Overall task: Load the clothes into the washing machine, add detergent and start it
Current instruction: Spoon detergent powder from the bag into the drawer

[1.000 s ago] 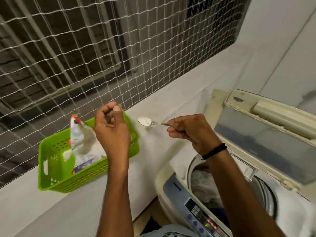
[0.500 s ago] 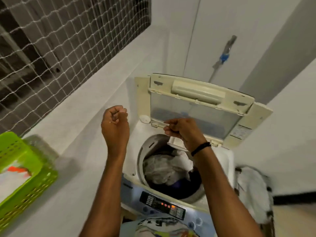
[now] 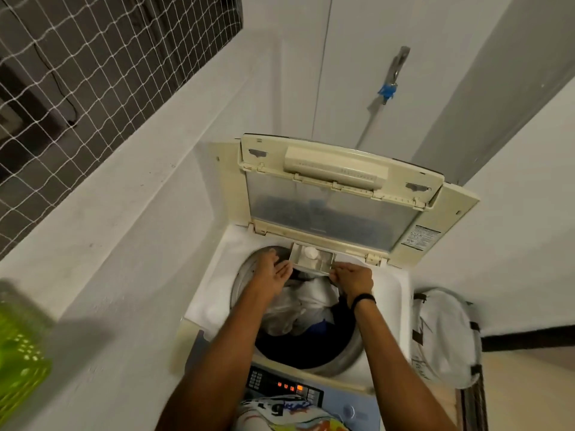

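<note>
The top-loading washing machine (image 3: 385, 293) stands with its lid (image 3: 336, 209) raised. White and dark blue clothes (image 3: 298, 309) fill the drum. A small detergent drawer (image 3: 323, 265) juts out at the back of the opening. Over it sits the heaped white bowl of a spoon (image 3: 311, 252). My right hand (image 3: 354, 276) pinches the spoon's handle at the drawer's front right corner. My left hand (image 3: 273, 275) lies open beside the drawer's left end, fingers stretched over the drum rim.
The control panel (image 3: 283, 387) at the machine's near edge shows orange lights. A blurred green basket (image 3: 18, 353) sits on the white ledge (image 3: 109, 244) at far left, under the netted window. A white laundry bag (image 3: 441, 337) stands right of the machine.
My view swung from the ledge to the machine. My right hand carried the spoon of powder down to the detergent drawer. My left hand dropped from a raised fist to open beside the drawer.
</note>
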Demonstrator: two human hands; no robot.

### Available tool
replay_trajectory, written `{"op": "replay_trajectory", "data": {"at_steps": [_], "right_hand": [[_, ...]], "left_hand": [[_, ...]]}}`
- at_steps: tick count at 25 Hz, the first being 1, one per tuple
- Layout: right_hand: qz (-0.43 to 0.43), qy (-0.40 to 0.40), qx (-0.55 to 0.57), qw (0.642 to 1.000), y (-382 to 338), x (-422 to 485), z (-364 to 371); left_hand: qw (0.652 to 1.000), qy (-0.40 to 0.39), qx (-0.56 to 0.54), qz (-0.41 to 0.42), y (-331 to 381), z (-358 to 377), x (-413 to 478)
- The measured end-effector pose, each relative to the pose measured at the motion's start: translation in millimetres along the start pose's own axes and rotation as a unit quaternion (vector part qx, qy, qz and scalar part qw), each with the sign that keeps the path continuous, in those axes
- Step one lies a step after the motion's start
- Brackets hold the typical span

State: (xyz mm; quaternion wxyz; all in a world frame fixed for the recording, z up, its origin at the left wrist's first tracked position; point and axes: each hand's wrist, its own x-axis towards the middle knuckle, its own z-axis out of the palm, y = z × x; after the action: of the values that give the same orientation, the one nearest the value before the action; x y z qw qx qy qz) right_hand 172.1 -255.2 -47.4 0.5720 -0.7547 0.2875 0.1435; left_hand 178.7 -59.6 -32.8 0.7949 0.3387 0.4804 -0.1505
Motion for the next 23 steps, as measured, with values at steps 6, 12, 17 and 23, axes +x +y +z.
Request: {"op": "replay_trajectory", "data": {"at_steps": [6,12,17,23], "right_hand": [[-0.118,0.081,-0.215,0.966,40,1,18],[-0.232,0.104,-0.259,0.932,57,-3,21],[-0.210,0.138,-0.202,0.947,54,-6,22],[-0.022,-0.033,0.165,0.986,-5,-28,32]], "left_hand": [[0.996,-0.018,-0.060,-0.057,-23,9,26],[0.995,-0.031,-0.070,-0.064,-31,13,28],[0.994,-0.047,-0.079,-0.052,-23,8,21],[0.993,-0.059,-0.067,0.079,17,-20,-21]]}}
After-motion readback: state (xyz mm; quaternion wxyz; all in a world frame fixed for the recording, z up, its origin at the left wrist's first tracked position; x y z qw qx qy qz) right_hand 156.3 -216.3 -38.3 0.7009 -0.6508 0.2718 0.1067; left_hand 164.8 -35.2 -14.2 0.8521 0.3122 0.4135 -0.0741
